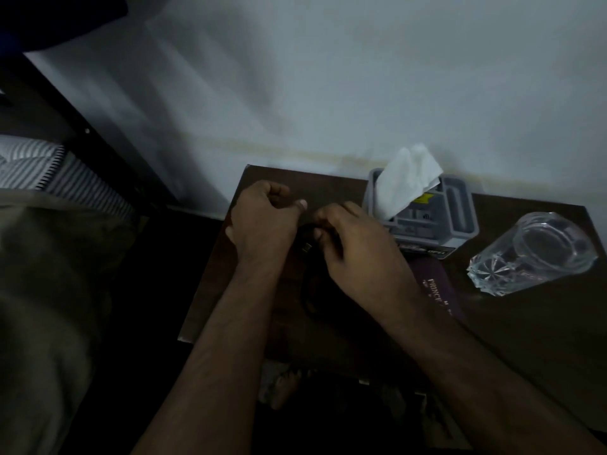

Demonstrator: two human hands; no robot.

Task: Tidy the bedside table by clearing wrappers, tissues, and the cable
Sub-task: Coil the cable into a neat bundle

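Dim room, dark wood surface (492, 323) against a white wall. Our left hand (262, 221) and right hand (354, 247) both pinch the black cable (308, 290), looping down between them.

Two hands, left hand (262, 221) and right hand (358, 247), hold a black cable (307, 290) over a dark bedside table (525, 323), near a tissue (405, 178) and glass (538, 251).

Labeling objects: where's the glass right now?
Head view, right side: the glass stands on the bedside table, right of the grey box holding a tissue.
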